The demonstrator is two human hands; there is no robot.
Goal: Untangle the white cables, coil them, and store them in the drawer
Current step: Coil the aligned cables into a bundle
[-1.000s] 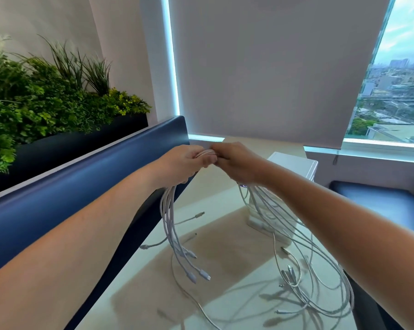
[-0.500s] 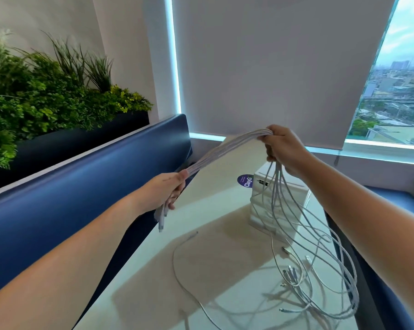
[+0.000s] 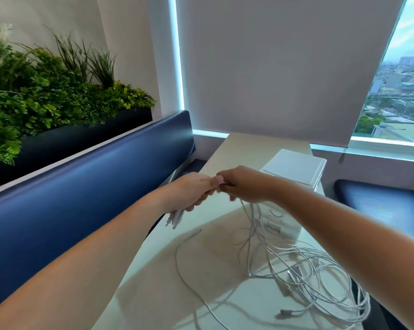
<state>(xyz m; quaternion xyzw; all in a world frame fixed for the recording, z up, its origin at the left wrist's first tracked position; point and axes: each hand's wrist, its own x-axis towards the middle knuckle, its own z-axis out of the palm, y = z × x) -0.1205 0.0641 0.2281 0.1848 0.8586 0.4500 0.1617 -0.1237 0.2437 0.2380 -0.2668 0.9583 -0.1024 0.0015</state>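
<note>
— Where are the white cables (image 3: 303,277)?

— Mostly in a loose tangle on the pale surface (image 3: 153,294), lower right, with strands rising to the hands. One single strand loops away to the left of the heap, its plug end lying on the surface.

— And the hands?

— They meet above the surface, knuckles touching. The left hand (image 3: 194,190) is closed around a bunch of cable, and a cluster of white plug ends sticks out below it. The right hand (image 3: 245,184) has its fingers curled shut on the strands that drop down to the tangle.

— Can you see how the cable runs between the two hands?

— No, the fists hide it, and that area is blurred. The far edge of the tangle is cut off by the right forearm and the frame.

— Any container?

— A small white drawer unit (image 3: 296,170) stands on the surface just behind the right hand. Its front is mostly hidden by the hand and the strands, so I cannot tell whether a drawer is open or what it holds.

— Around that?

— A blue padded bench back (image 3: 82,186) to the left, a dark planter of greenery (image 3: 46,108) above it, and a lowered roller blind (image 3: 272,67) behind.
</note>
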